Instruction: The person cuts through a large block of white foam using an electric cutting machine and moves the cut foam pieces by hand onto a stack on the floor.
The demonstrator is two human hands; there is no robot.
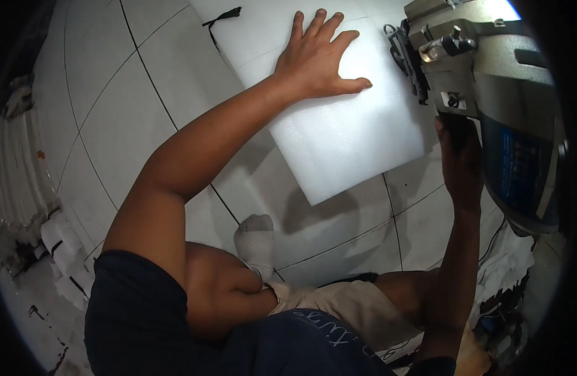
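My left hand lies with fingers spread on a thick white foam block, which rests on the tiled floor. At the right, my right hand reaches up to the underside of a large grey and dark power tool with a blue label. Its fingers are mostly hidden behind the tool's dark handle, with a fingertip showing at the left side. Black cable or straps hang at the tool's left side, over the foam block's right edge.
A black tie lies at the foam's upper left edge. Stacked wrapped white material stands at the far left. White scraps and dark items lie at the lower right. My socked foot is below the foam on the tiles.
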